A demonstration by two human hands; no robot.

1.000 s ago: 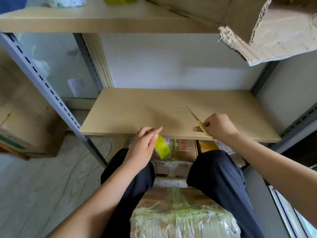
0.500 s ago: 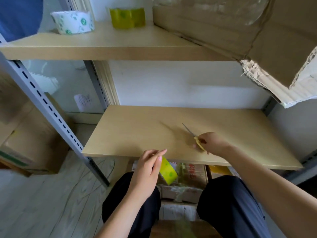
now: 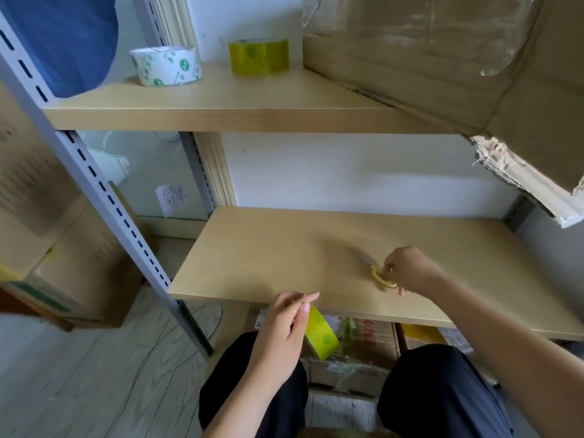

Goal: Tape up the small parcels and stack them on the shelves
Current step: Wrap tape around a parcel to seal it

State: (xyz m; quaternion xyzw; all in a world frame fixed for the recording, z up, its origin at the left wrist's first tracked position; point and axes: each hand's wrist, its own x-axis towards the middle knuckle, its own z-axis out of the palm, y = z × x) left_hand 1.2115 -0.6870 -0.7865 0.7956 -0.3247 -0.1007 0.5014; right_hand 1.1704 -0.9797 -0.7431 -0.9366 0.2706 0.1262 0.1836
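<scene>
The right hand [image 3: 407, 268] has lowered the scissors [image 3: 377, 273] flat onto the shelf [image 3: 268, 248], fingers still pinching the handle to park them; the left hand [image 3: 284, 330] grips the tape roll [image 3: 320, 333], kept ready.

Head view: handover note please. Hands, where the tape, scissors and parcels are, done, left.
Left hand: holds a yellow tape roll just in front of the middle shelf edge, above the lap.
Right hand: on the yellow-handled scissors, which lie on the middle shelf; fingers are at the handle.
Upper shelf: a white tape roll, a second yellow tape roll, a big cardboard box overhanging on the right.
Parcels: taped boxes sit below the middle shelf, between the knees.
Done: cannot tell from this view.
Left: no parcel is on the middle shelf yet.
</scene>
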